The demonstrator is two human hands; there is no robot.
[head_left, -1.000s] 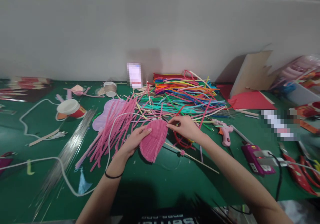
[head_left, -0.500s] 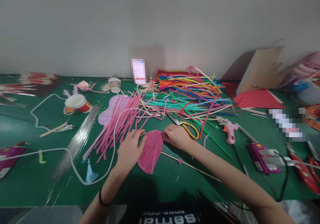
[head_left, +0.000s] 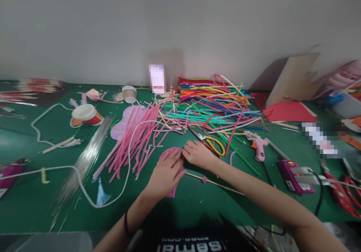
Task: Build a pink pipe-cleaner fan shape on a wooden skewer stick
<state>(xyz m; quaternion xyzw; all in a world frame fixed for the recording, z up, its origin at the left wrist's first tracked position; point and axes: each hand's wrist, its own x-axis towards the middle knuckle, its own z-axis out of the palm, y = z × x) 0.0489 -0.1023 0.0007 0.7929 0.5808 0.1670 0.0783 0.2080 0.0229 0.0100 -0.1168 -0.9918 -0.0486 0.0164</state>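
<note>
A rounded, flat pink pipe-cleaner piece [head_left: 167, 154] lies in front of me, mostly covered by my hands. My left hand [head_left: 165, 174] rests across it with the fingers stretched out flat and pointing to the right. At its upper right edge, the bent fingers of my right hand [head_left: 197, 153] close on the piece; the fingertips are partly hidden. A thin wooden stick [head_left: 225, 187] with a small pink knob [head_left: 204, 179] runs from the piece to the lower right, beneath my right forearm. Yellow-handled scissors [head_left: 216, 144] lie just beyond my right hand.
Loose pink pipe cleaners [head_left: 141, 132] lie left of centre, with a pile of multicoloured ones [head_left: 208, 98] behind. A pink glue gun [head_left: 258, 148] and red-handled pliers [head_left: 341, 192] lie right. A white cable [head_left: 124, 186] loops near a paper cup [head_left: 84, 113] on the left.
My left hand has moved right, from the piece's left edge to lying over it, covering most of it. My right hand stays at the upper right edge.
</note>
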